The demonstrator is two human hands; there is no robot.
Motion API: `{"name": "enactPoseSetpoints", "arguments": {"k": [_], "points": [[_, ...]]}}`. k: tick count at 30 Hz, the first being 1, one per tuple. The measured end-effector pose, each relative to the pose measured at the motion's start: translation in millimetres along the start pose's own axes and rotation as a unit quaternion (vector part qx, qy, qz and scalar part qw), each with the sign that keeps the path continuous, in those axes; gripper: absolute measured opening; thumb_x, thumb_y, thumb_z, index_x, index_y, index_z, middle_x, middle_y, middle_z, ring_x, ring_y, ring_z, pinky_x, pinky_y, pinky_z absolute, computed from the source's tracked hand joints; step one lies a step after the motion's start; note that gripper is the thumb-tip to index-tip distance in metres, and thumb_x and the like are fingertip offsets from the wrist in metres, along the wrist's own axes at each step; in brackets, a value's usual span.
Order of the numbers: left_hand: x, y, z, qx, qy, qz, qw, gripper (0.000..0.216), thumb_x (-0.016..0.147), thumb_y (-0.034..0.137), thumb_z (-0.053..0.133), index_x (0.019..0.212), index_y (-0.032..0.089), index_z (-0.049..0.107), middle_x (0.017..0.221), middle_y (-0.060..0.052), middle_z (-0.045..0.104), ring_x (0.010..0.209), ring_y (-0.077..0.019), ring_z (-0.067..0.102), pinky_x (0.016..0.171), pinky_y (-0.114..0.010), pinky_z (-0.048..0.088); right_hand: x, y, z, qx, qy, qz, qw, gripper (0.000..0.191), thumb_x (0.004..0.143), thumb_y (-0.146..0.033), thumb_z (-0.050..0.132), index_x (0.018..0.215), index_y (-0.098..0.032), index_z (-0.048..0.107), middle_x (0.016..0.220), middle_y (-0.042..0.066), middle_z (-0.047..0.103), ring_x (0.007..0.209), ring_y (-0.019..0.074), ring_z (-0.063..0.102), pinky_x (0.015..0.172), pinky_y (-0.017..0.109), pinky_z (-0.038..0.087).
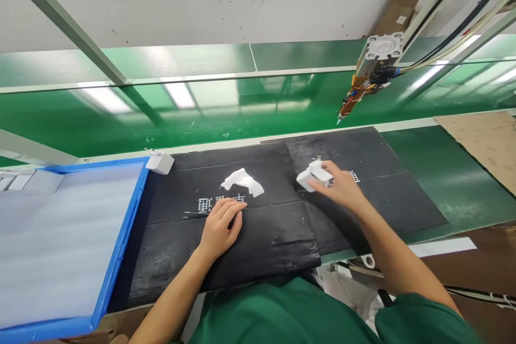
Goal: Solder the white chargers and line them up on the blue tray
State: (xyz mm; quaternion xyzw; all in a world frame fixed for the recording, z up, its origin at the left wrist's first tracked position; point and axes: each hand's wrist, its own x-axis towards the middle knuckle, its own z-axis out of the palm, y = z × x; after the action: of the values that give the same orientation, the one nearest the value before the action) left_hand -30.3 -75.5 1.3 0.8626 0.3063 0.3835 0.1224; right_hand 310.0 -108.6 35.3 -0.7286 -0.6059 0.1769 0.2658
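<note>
My right hand grips a white plug-in power adapter above the black mat; metal prongs show at its top. Part of the adapter is hidden by my fingers. My left hand rests palm down on the mat, fingers loosely bent and thumb apart. Just left of it lies a thin dark tool with two pale tips, like tweezers; its other end runs under the hand. Beyond my left fingertips is a crumpled white cloth or paper piece. Another white adapter stands at the mat's far left corner.
At left, a blue-rimmed tray with a white liner holds several white adapters at its far end. A tool with a pointed tip hangs at upper right, trailing cables. A green belt runs behind; cardboard lies far right.
</note>
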Motion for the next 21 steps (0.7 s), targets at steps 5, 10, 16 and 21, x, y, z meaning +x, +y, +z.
{"name": "enactPoseSetpoints", "arguments": {"k": [5, 10, 16, 21], "points": [[-3.6, 0.0, -1.2, -0.002, -0.016, -0.018, 1.0, 0.019, 0.092, 0.01, 0.053, 0.105, 0.019, 0.063, 0.093, -0.004, 0.071, 0.092, -0.0176, 0.063, 0.087, -0.032, 0.054, -2.5, -47.4, 47.1, 0.037, -0.089, -0.077, 0.992, 0.056, 0.081, -0.04, 0.064, 0.132, -0.025, 0.048, 0.118, 0.01, 0.07, 0.105, 0.0275, 0.068, 0.087, 0.04, 0.054], [-2.2, 1.6, -4.3, -0.08, -0.032, -0.101, 0.991, 0.016, 0.094, 0.018, 0.052, 0.104, 0.02, 0.064, 0.097, -0.003, 0.071, 0.092, -0.0158, 0.065, 0.083, -0.03, 0.056, -1.0, -55.2, 51.3, 0.122, -0.303, -0.079, 0.942, 0.082, 0.074, -0.045, 0.074, 0.144, -0.02, 0.038, 0.093, 0.005, 0.068, 0.07, 0.0173, 0.063, 0.065, 0.033, 0.055], [17.3, 17.9, -12.3, -0.142, -0.087, -0.167, 0.972, 0.04, 0.094, 0.038, 0.055, 0.131, 0.022, 0.055, 0.123, -0.007, 0.064, 0.092, -0.0148, 0.067, 0.075, -0.026, 0.059, -14.4, -73.3, 73.9, 0.093, -0.235, -0.114, 0.961, 0.048, 0.076, -0.043, 0.072, 0.113, -0.018, 0.055, 0.078, 0.0, 0.063, 0.068, 0.0165, 0.059, 0.063, 0.031, 0.049], [36.9, 17.3, -3.2, -0.02, -0.068, -0.144, 0.987, 0.043, 0.096, 0.044, 0.051, 0.132, 0.02, 0.057, 0.122, -0.009, 0.066, 0.102, -0.019, 0.066, 0.085, -0.029, 0.057, -24.8, -83.8, 84.1, 0.07, -0.133, -0.172, 0.974, 0.042, 0.077, -0.034, 0.067, 0.114, -0.02, 0.052, 0.094, 0.005, 0.063, 0.076, 0.0184, 0.062, 0.071, 0.035, 0.054]]}}
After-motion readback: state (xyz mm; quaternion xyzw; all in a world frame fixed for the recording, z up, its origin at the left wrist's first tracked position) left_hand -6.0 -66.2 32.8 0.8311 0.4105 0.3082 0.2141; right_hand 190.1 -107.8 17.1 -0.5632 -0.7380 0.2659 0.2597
